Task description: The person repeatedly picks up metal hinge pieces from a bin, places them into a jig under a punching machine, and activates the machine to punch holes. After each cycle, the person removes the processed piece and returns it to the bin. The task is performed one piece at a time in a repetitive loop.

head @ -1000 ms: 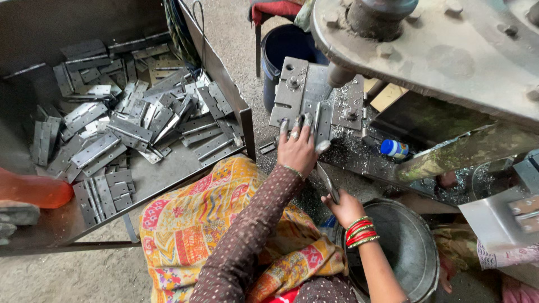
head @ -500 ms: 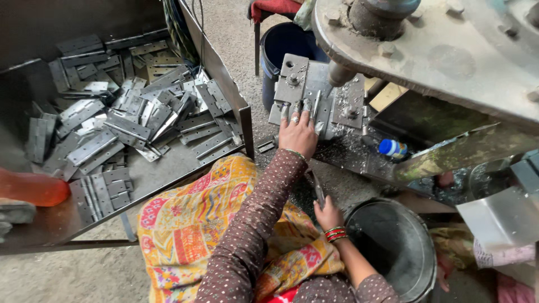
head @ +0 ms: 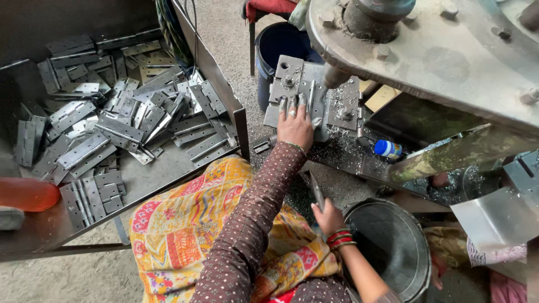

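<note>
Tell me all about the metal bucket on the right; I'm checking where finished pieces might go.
The metal bucket is round, grey and dull, with a thin rim. It stands upright low on the right, beside the person's knee. Its inside looks dark; no contents can be made out. The right hand, holding a thin metal piece, is at its near rim.

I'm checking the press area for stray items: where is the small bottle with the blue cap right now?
In the head view, the blue-capped bottle lies right of centre on the chip-strewn machine base, right of the left hand.
</note>
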